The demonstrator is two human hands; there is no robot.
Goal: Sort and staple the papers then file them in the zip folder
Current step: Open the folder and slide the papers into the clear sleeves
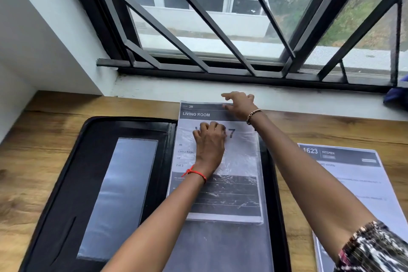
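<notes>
Patterned sleeve (pixel 375 247) cut by frame; LIVING ROOM papers (pixel 231 196) lie on open zip folder (pixel 72 161), long axis and heading toward window (pixel 220 35), number hidden under left hand (pixel 209 141), fingers curled, pressing; right hand (pixel 239 104) at top edge, grip indiscernible.

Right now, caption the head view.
Left hand steadies Living Room papers on open zip folder; right hand grips top edge.

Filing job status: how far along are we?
Done: zip folder lies open. In hand: LIVING ROOM papers sit partway in its clear sleeve, header sticking out; left hand rests on them, right hand at their top edge. To do: KITCHEN papers lie on the table beside the folder; folder unzipped. Staples can't be made out.
</notes>
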